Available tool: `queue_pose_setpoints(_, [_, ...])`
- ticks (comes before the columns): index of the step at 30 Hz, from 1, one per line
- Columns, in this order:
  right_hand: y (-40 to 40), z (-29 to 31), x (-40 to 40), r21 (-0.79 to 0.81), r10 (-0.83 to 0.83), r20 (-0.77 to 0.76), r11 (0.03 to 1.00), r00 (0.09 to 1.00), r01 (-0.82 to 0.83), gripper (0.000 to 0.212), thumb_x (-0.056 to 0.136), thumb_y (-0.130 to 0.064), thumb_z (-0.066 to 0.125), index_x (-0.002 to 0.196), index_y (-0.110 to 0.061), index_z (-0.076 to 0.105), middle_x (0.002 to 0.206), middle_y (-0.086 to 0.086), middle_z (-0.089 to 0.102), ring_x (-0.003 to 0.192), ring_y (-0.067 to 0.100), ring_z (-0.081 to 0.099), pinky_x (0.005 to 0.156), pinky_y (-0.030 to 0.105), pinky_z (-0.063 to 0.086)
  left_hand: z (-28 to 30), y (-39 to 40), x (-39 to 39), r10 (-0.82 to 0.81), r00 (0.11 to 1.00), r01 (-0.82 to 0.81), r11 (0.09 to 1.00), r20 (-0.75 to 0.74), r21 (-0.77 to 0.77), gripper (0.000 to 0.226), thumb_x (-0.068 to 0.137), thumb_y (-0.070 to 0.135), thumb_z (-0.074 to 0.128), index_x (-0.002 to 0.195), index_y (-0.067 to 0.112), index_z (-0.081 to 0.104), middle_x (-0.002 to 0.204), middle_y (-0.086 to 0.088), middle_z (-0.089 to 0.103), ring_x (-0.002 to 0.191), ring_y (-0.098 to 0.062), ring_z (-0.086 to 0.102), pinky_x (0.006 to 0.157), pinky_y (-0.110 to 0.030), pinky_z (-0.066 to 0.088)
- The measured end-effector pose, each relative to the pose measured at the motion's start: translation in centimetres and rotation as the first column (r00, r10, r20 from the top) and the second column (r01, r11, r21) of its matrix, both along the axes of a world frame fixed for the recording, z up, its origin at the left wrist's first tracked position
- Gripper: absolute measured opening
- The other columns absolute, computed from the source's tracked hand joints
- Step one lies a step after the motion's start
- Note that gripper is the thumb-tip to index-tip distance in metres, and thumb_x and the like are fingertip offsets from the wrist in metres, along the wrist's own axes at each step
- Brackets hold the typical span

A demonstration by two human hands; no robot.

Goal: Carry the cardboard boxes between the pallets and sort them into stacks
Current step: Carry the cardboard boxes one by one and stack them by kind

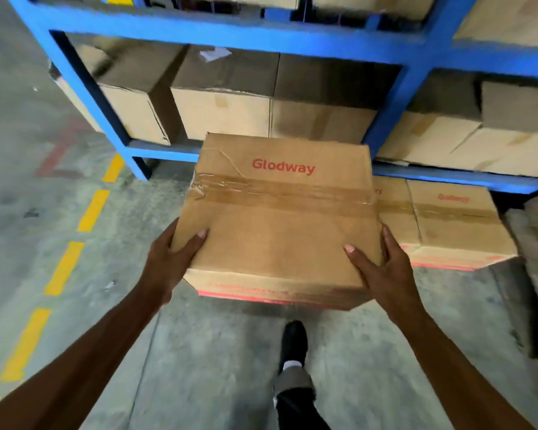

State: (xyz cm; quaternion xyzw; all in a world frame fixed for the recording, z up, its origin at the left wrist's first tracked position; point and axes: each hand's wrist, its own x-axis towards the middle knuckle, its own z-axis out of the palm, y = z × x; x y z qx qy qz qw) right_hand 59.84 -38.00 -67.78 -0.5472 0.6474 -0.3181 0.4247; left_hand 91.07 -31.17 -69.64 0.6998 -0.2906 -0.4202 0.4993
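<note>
1. Your left hand (171, 259) grips the near left corner of the carried box (280, 212), thumb on top, fingers curled round its side.
2. Your right hand (382, 268) clasps the near right corner the same way.
3. The box is held between both hands, above the floor (44, 150).
4. More Glodway boxes (448, 218) lie just right, below the blue rack (392, 119).

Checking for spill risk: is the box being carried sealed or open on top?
Sealed. The carried box has both top flaps down under a wrinkled strip of brown tape along its seam.
</note>
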Motion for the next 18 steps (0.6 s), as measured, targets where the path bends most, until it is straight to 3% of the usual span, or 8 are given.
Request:
queue_pose_setpoints(3, [9.3, 7.7, -1.8, -0.067, -0.025, 0.036, 0.997, 0.999, 0.027, 0.072, 0.081, -0.031, 0.071, 0.144, -0.023, 0.037, 0.129, -0.012, 0.048, 0.112, 0.007, 0.048, 0.086, 0.010, 0.040, 7.5, 8.2, -1.6, -0.037, 0.999, 0.037, 0.997, -0.007, -0.069, 0.029, 0.085, 0.024, 0.069, 0.112, 0.033, 0.061, 0.099, 0.016, 0.068, 0.081, 0.006, 0.066, 0.065, -0.011, 0.051])
queue_pose_setpoints(6, [18.6, 15.2, -5.1, -0.096, -0.049, 0.050, 0.994, 0.998, 0.054, 0.071, 0.080, -0.035, 0.072, 0.143, -0.025, 0.039, 0.130, -0.009, 0.052, 0.113, 0.010, 0.051, 0.096, 0.028, 0.044, 15.0, 16.3, -4.7, -0.052, 0.999, 0.050, 0.994, -0.008, -0.101, 0.039, 0.085, 0.025, 0.069, 0.122, 0.030, 0.058, 0.104, 0.016, 0.066, 0.084, 0.007, 0.065, 0.065, -0.008, 0.050])
queue_pose_setpoints(10, [29.8, 23.7, -10.8, -0.093, -0.124, 0.098, 0.987, 0.987, 0.133, 0.061, 0.081, -0.031, 0.072, 0.135, -0.031, 0.045, 0.117, -0.013, 0.059, 0.103, 0.006, 0.058, 0.090, 0.028, 0.047, 23.5, 24.9, -10.3, -0.132, 0.991, 0.130, 0.985, -0.013, -0.114, 0.042, 0.086, 0.026, 0.068, 0.126, 0.027, 0.057, 0.108, 0.012, 0.066, 0.092, 0.001, 0.063, 0.066, -0.008, 0.050])
queue_pose_setpoints(12, [34.8, 26.5, -14.1, -0.098, -0.176, 0.134, 0.977, 0.975, 0.190, 0.057, 0.081, -0.028, 0.072, 0.131, -0.037, 0.046, 0.112, -0.015, 0.061, 0.100, 0.001, 0.059, 0.087, 0.026, 0.048, 26.7, 28.0, -13.5, -0.195, 0.981, 0.192, 0.974, -0.018, -0.122, 0.045, 0.086, 0.026, 0.067, 0.130, 0.024, 0.055, 0.111, 0.007, 0.065, 0.095, -0.002, 0.062, 0.069, -0.014, 0.049])
queue_pose_setpoints(18, [48.9, 29.7, -26.4, -0.089, -0.368, 0.199, 0.916, 0.908, 0.390, 0.057, 0.080, -0.024, 0.075, 0.132, -0.028, 0.053, 0.115, -0.007, 0.068, 0.103, 0.012, 0.065, 0.092, 0.034, 0.052, 29.5, 36.4, -26.6, -0.360, 0.932, 0.353, 0.929, -0.050, -0.110, 0.050, 0.085, 0.032, 0.069, 0.132, 0.024, 0.054, 0.116, 0.000, 0.064, 0.101, -0.016, 0.062, 0.082, -0.031, 0.050])
